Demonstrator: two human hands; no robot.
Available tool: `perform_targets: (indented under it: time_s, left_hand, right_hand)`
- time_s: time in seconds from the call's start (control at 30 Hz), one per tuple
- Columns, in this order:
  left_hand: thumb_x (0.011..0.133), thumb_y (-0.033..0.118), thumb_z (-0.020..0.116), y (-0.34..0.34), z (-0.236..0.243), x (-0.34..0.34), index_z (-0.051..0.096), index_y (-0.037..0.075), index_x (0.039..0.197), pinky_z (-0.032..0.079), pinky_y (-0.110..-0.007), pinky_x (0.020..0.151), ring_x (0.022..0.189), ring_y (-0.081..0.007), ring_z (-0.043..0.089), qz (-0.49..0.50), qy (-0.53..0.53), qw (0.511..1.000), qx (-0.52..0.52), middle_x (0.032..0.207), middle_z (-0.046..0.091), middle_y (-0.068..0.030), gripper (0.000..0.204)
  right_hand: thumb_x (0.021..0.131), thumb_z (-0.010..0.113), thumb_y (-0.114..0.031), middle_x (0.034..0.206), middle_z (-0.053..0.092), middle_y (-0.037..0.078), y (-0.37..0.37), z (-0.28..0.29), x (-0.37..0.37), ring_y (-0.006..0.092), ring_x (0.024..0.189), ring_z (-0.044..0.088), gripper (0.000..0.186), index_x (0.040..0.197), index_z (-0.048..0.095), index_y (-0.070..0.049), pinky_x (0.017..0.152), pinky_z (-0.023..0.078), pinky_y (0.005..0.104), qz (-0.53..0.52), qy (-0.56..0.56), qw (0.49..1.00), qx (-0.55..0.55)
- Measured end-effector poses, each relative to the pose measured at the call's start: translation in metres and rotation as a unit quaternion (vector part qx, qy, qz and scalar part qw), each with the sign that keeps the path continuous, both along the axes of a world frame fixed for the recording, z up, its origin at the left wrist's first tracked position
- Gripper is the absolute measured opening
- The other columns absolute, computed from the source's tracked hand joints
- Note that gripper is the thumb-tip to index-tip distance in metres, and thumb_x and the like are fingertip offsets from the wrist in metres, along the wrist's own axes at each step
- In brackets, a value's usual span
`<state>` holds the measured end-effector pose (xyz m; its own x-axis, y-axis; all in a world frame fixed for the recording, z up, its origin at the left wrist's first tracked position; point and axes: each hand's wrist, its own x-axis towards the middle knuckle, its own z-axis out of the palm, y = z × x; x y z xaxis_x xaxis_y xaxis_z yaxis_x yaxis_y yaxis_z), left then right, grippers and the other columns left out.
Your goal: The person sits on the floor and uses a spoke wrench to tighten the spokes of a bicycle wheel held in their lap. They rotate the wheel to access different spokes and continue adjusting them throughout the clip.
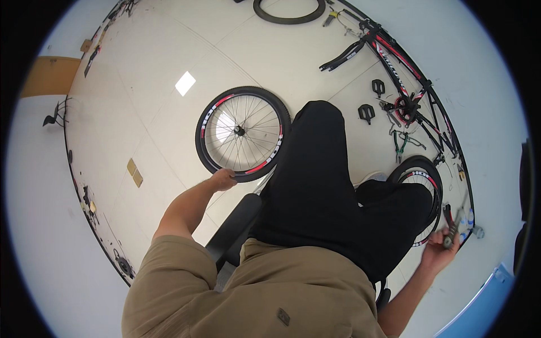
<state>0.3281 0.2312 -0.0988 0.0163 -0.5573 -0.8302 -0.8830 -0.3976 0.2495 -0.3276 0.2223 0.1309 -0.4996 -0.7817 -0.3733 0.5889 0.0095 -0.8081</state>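
Observation:
My left hand [224,179] is closed on the lower rim of a bicycle wheel [286,121] with a black tyre, red and white rim markings and thin spokes. The wheel is left of my knee, its hub facing up. Off to the right, my right hand [438,252] grips a dark grey hand tool [449,239], whose exact kind is too blurred to make out. Just beyond that hand lies a red and black tool [448,214]. A second wheel [438,183] with a black tyre is partly hidden behind my right leg.
A black and red bicycle frame [389,59] lies along the right wall. Near it are a fork [342,57], two pedals [366,114] and green-handled pliers [400,147]. A loose tyre [288,21] lies at the far end. A black armrest [234,225] stands beside my left hip.

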Motion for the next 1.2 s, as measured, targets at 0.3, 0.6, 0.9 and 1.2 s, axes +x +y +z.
perform_targets:
  time_s: [0.3,0.6,0.9,1.2]
  left_hand:
    - [0.076,0.031,0.069,0.0,-0.073,-0.02,0.059,0.002,0.127,0.047,-0.038,0.098,0.113,-0.0334,0.06,0.068,0.095,0.992,0.035,0.12,0.064,-0.0199,0.059]
    - [0.076,0.032,0.068,0.003,-0.128,-0.038,0.056,0.002,0.13,0.047,-0.036,0.098,0.115,-0.0352,0.058,0.099,0.09,0.991,0.018,0.122,0.062,-0.0229,0.063]
    - [0.078,0.031,0.067,0.011,-0.133,-0.058,0.036,0.006,0.145,0.042,-0.043,0.105,0.127,-0.04,0.047,0.081,0.007,0.996,-0.043,0.142,0.045,-0.0215,0.078]
    - [0.084,0.026,0.069,-0.024,-0.191,-0.056,0.001,0.006,0.154,0.028,-0.046,0.112,0.142,-0.0321,0.028,0.612,0.267,0.744,0.032,0.155,0.025,-0.0218,0.099]
  right_hand:
    - [0.098,0.047,-0.027,0.068,0.05,0.002,0.074,-0.004,-0.099,0.0107,0.055,0.046,0.023,0.089,0.053,-0.006,0.046,0.041,0.0208,-0.179,0.136,0.955,0.193]
    - [0.089,0.054,-0.038,0.063,0.047,-0.001,0.171,-0.012,-0.102,0.0107,0.044,0.04,0.029,0.076,0.049,-0.013,0.039,0.037,0.0201,-0.304,0.169,0.827,0.441]
    - [0.09,0.054,-0.037,0.062,0.048,-0.001,0.157,0.036,-0.074,0.011,0.044,0.041,0.029,0.075,0.052,-0.012,0.042,0.038,0.0223,-0.289,0.257,0.801,0.457]
    - [0.092,0.053,-0.038,0.062,0.049,-0.001,0.121,0.071,-0.051,0.0101,0.047,0.044,0.029,0.08,0.051,-0.011,0.043,0.039,0.0235,-0.243,0.308,0.816,0.425]
